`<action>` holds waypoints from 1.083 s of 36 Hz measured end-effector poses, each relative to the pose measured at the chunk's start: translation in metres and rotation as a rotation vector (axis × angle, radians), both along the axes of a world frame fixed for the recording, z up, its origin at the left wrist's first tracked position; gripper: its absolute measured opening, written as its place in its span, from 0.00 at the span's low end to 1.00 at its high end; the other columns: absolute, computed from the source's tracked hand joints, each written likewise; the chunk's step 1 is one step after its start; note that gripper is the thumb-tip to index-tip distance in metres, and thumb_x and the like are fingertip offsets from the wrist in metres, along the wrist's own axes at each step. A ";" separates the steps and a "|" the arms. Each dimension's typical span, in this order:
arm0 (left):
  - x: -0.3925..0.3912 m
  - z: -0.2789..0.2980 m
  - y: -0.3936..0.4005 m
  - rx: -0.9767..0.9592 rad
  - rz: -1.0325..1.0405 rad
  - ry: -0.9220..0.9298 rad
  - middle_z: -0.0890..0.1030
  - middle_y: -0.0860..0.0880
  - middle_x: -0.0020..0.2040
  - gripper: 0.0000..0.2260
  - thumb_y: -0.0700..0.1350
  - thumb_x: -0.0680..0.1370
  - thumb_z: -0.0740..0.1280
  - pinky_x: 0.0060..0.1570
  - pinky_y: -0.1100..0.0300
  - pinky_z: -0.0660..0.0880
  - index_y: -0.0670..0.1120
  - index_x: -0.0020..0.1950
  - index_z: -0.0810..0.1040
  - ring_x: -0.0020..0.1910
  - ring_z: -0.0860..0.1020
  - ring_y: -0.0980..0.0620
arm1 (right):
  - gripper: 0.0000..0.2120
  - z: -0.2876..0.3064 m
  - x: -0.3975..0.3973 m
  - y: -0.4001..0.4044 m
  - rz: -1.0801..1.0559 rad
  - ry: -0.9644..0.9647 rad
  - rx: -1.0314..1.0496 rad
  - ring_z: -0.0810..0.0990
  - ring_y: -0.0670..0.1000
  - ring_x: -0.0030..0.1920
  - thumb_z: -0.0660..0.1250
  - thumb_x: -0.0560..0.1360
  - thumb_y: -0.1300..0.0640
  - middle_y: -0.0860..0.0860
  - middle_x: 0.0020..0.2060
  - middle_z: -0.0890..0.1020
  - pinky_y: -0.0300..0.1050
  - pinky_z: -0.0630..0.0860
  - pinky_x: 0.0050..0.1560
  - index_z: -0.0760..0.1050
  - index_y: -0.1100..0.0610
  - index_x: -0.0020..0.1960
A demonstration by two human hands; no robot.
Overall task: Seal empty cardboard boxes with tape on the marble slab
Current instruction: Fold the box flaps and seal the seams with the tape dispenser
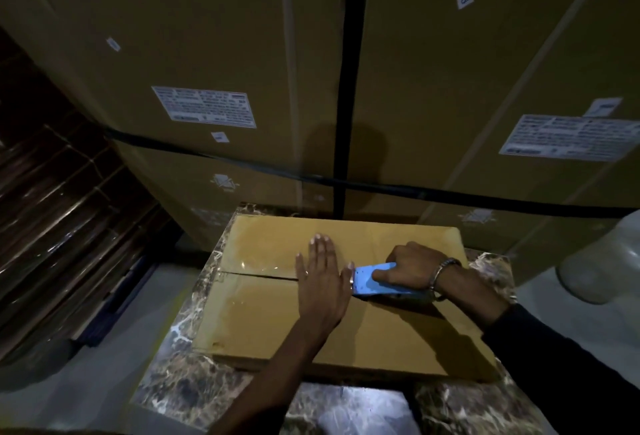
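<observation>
My right arm wears a black sleeve at lower right, a silver bangle circling the wrist; my left forearm is bare.

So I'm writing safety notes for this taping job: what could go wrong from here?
1. The left hand lies flat on the box right in front of the blue dispenser the right hand grips; its cutting edge could nick the thumb.
2. The seam looks slightly open, so tape may seal over a gap.
3. The light is dim, so the tape line could drift.
</observation>
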State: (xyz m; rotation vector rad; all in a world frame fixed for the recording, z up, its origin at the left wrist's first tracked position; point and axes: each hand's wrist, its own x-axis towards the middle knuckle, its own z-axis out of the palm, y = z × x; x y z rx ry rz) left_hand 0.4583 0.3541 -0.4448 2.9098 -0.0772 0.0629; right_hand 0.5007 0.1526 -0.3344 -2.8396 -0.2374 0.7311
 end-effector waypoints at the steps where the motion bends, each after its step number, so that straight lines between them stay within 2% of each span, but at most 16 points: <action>1: 0.001 -0.004 -0.005 0.014 -0.033 0.003 0.53 0.41 0.85 0.33 0.59 0.87 0.41 0.81 0.38 0.47 0.40 0.85 0.55 0.85 0.54 0.41 | 0.26 0.000 0.000 0.000 -0.003 0.006 0.006 0.80 0.51 0.37 0.61 0.69 0.28 0.48 0.34 0.79 0.44 0.70 0.34 0.76 0.50 0.34; 4: 0.001 -0.013 -0.007 0.047 -0.049 -0.002 0.54 0.40 0.86 0.30 0.56 0.88 0.42 0.81 0.37 0.53 0.40 0.86 0.55 0.85 0.54 0.42 | 0.25 0.003 0.000 -0.001 -0.013 0.027 0.017 0.79 0.52 0.39 0.62 0.71 0.30 0.49 0.35 0.79 0.44 0.68 0.34 0.76 0.51 0.34; 9: 0.002 -0.014 -0.008 0.017 -0.036 0.005 0.49 0.42 0.86 0.31 0.56 0.87 0.37 0.82 0.39 0.48 0.41 0.86 0.51 0.86 0.49 0.43 | 0.23 0.003 0.000 -0.005 -0.019 0.032 0.033 0.79 0.51 0.39 0.63 0.71 0.30 0.48 0.35 0.78 0.45 0.69 0.34 0.76 0.49 0.34; 12: 0.002 -0.014 -0.008 0.026 -0.032 0.011 0.46 0.42 0.86 0.31 0.56 0.87 0.38 0.82 0.40 0.46 0.42 0.87 0.48 0.86 0.46 0.43 | 0.23 0.006 -0.002 -0.012 -0.018 0.037 0.032 0.79 0.50 0.39 0.64 0.72 0.29 0.48 0.36 0.79 0.44 0.68 0.34 0.76 0.49 0.36; 16: 0.000 -0.012 -0.005 0.009 -0.040 0.009 0.47 0.41 0.86 0.30 0.55 0.87 0.41 0.82 0.39 0.46 0.41 0.86 0.48 0.86 0.46 0.42 | 0.28 0.018 0.004 -0.055 -0.002 0.075 -0.047 0.81 0.52 0.41 0.65 0.73 0.29 0.53 0.41 0.84 0.46 0.74 0.37 0.83 0.54 0.42; 19: -0.001 -0.012 -0.005 0.012 -0.050 0.010 0.44 0.41 0.86 0.30 0.55 0.87 0.40 0.82 0.40 0.43 0.41 0.86 0.45 0.86 0.42 0.42 | 0.35 0.025 0.006 -0.101 -0.062 0.130 -0.035 0.83 0.51 0.42 0.64 0.67 0.24 0.54 0.42 0.86 0.48 0.78 0.44 0.86 0.56 0.45; 22: -0.002 -0.008 -0.007 0.012 -0.034 0.021 0.46 0.42 0.87 0.29 0.55 0.88 0.40 0.83 0.40 0.44 0.42 0.87 0.47 0.86 0.43 0.43 | 0.34 0.021 0.002 -0.111 -0.050 0.129 -0.043 0.83 0.51 0.40 0.63 0.68 0.24 0.52 0.39 0.86 0.49 0.79 0.41 0.85 0.55 0.42; 25: -0.002 -0.001 -0.012 -0.015 -0.005 0.041 0.47 0.42 0.87 0.29 0.55 0.88 0.41 0.83 0.39 0.45 0.41 0.86 0.49 0.86 0.45 0.44 | 0.37 0.015 0.004 -0.095 -0.016 0.090 -0.089 0.82 0.53 0.36 0.59 0.62 0.21 0.52 0.32 0.82 0.52 0.78 0.37 0.82 0.56 0.34; 28: -0.005 0.005 -0.028 -0.056 0.034 0.068 0.52 0.40 0.86 0.31 0.57 0.87 0.44 0.82 0.38 0.46 0.39 0.86 0.53 0.86 0.49 0.43 | 0.33 0.015 0.007 -0.088 -0.021 0.097 -0.113 0.81 0.53 0.38 0.62 0.66 0.23 0.51 0.34 0.81 0.49 0.76 0.39 0.80 0.55 0.34; 31: -0.008 0.006 -0.061 -0.075 -0.037 0.069 0.57 0.40 0.85 0.31 0.57 0.87 0.46 0.81 0.38 0.49 0.39 0.84 0.58 0.85 0.55 0.42 | 0.28 0.013 0.006 -0.089 -0.038 0.098 -0.124 0.79 0.51 0.39 0.64 0.71 0.26 0.50 0.36 0.78 0.47 0.74 0.40 0.77 0.52 0.36; 35: -0.013 0.003 -0.104 -0.066 -0.199 0.062 0.54 0.40 0.86 0.30 0.53 0.86 0.41 0.82 0.39 0.44 0.39 0.85 0.55 0.85 0.52 0.42 | 0.24 0.014 0.003 -0.087 -0.026 0.071 -0.134 0.74 0.50 0.37 0.64 0.73 0.28 0.49 0.36 0.73 0.45 0.67 0.34 0.69 0.48 0.34; 37: -0.015 0.001 -0.110 -0.043 -0.233 0.063 0.52 0.40 0.86 0.30 0.51 0.85 0.39 0.82 0.40 0.45 0.39 0.86 0.53 0.85 0.51 0.42 | 0.24 0.016 0.001 -0.088 -0.016 0.054 -0.141 0.76 0.53 0.40 0.64 0.74 0.29 0.50 0.38 0.75 0.45 0.68 0.35 0.70 0.48 0.35; 39: -0.016 -0.001 -0.108 -0.021 -0.247 0.056 0.50 0.40 0.86 0.30 0.51 0.85 0.39 0.83 0.41 0.46 0.40 0.86 0.50 0.86 0.48 0.43 | 0.25 0.016 0.000 -0.090 -0.013 0.053 -0.133 0.77 0.53 0.39 0.64 0.74 0.29 0.50 0.36 0.76 0.46 0.71 0.37 0.72 0.50 0.35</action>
